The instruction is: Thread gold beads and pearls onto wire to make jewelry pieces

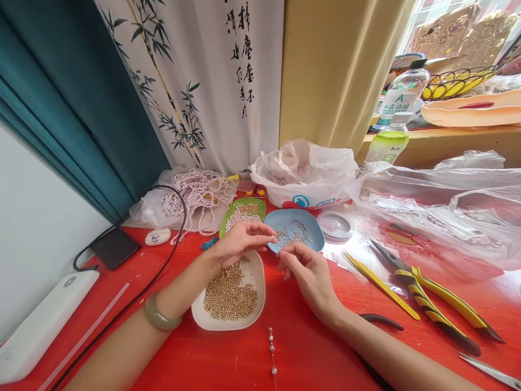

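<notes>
My left hand [247,240] is closed in a pinch above the white dish of gold beads [230,293], beside the blue dish [315,239] of small metal pieces. What its fingertips hold is too small to name. Close by on the right, my right hand [303,266] is also pinched, at the near edge of the blue dish, its held item not clear. A thin strand with several pearly beads [272,347] hangs or lies below, over the red table [232,364]. A green dish [260,206] with pink and gold beads sits behind my left hand.
Strings of pink beads [195,195] lie at the back left, near a phone [115,248] and a black cable [163,266]. A plastic bag [305,179] stands behind the dishes. Yellow tweezers [382,285], pliers [431,304] and scissors [488,370] lie at the right.
</notes>
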Demonstrator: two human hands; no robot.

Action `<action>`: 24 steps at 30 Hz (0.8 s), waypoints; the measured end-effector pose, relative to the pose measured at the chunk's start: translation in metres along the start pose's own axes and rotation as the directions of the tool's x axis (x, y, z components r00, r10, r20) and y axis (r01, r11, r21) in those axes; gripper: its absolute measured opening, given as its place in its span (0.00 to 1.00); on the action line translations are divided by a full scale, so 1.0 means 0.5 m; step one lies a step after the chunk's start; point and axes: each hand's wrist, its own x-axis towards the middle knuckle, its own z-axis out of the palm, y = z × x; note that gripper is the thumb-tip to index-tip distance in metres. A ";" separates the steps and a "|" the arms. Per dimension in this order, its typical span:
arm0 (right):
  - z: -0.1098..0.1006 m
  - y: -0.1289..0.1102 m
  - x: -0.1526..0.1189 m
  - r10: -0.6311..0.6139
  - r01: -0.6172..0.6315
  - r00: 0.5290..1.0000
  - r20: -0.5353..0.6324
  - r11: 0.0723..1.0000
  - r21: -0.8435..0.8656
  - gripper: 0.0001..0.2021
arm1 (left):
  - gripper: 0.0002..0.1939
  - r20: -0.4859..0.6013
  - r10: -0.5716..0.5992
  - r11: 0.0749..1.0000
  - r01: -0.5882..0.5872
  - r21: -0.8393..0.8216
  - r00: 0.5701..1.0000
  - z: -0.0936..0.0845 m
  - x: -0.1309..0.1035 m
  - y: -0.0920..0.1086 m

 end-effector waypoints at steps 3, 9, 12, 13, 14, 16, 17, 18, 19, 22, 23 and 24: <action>-0.001 0.001 0.000 0.002 -0.003 1.000 -0.026 1.000 -0.017 0.09 | 0.08 -0.022 -0.025 0.999 0.024 -0.041 0.999 0.001 -0.001 0.003; -0.001 0.005 -0.001 0.004 -0.006 0.999 -0.034 0.999 -0.037 0.08 | 0.06 -0.044 -0.059 0.995 0.055 -0.082 0.997 0.005 -0.003 0.011; 0.000 0.005 -0.001 0.009 -0.011 1.000 -0.027 0.999 -0.046 0.08 | 0.06 -0.050 -0.068 0.995 0.064 -0.081 0.996 0.006 -0.004 0.012; 0.000 0.004 -0.001 0.011 -0.012 1.000 -0.027 0.999 -0.049 0.08 | 0.06 -0.053 -0.069 0.995 0.065 -0.078 0.996 0.006 -0.004 0.013; 0.000 0.004 -0.001 0.012 -0.014 1.000 -0.027 0.999 -0.051 0.08 | 0.06 -0.054 -0.069 0.995 0.065 -0.073 0.996 0.006 -0.004 0.013; -0.001 0.005 -0.001 0.013 -0.015 1.000 -0.028 0.998 -0.055 0.09 | 0.06 -0.057 -0.062 0.996 0.058 -0.062 0.996 0.005 -0.004 0.012; -0.001 0.005 -0.001 0.014 -0.016 1.000 -0.028 0.998 -0.057 0.09 | 0.06 -0.058 -0.055 0.997 0.052 -0.055 0.997 0.005 -0.004 0.012; -0.001 0.006 -0.001 0.015 -0.017 1.000 -0.026 0.998 -0.059 0.09 | 0.07 -0.060 -0.048 0.998 0.045 -0.046 0.997 0.004 -0.004 0.012; -0.001 0.007 0.000 0.017 -0.019 1.000 -0.024 0.998 -0.061 0.09 | 0.07 -0.063 -0.039 0.999 0.037 -0.036 0.997 0.004 -0.003 0.012; -0.001 0.009 0.001 0.022 -0.023 1.000 -0.017 0.998 -0.064 0.09 | 0.06 -0.064 -0.013 1.000 0.013 0.006 0.998 0.003 -0.003 0.010; 0.000 0.009 0.001 0.022 -0.023 1.000 -0.012 0.998 -0.065 0.09 | 0.06 -0.060 -0.004 1.000 0.005 0.021 0.998 0.003 -0.003 0.009; 0.000 0.009 0.001 0.022 -0.022 1.000 -0.006 0.998 -0.066 0.09 | 0.06 -0.051 0.009 0.999 -0.007 0.038 0.999 0.003 -0.004 0.008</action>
